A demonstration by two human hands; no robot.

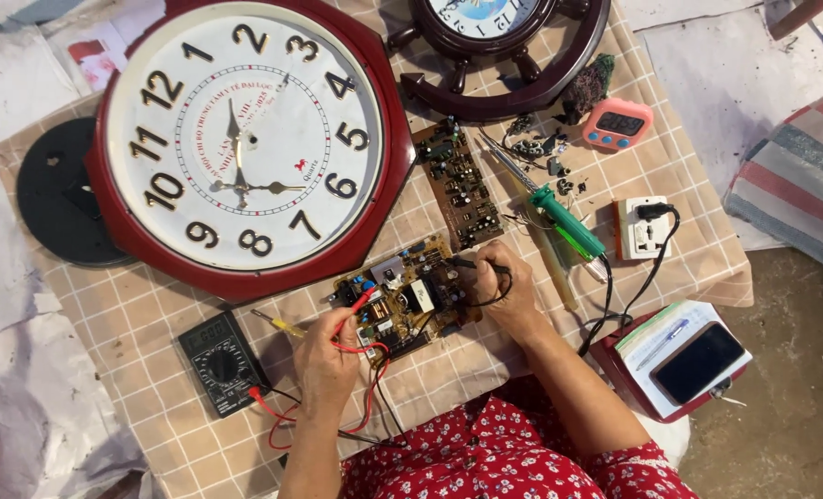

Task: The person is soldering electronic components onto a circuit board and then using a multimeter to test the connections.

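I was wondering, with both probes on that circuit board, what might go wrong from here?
The red probe in the left hand sits among crowded parts on the circuit board; a slip might bridge neighbouring contacts. The red lead loops loosely under the wrist and could snag, tugging the multimeter. The soldering iron lies close beside the right hand; if hot, it might burn.

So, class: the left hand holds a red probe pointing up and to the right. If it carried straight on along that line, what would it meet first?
The left hand with its red probe would probably meet the yellow circuit board first; the tip already looks to be at its left part, though depth is unclear.
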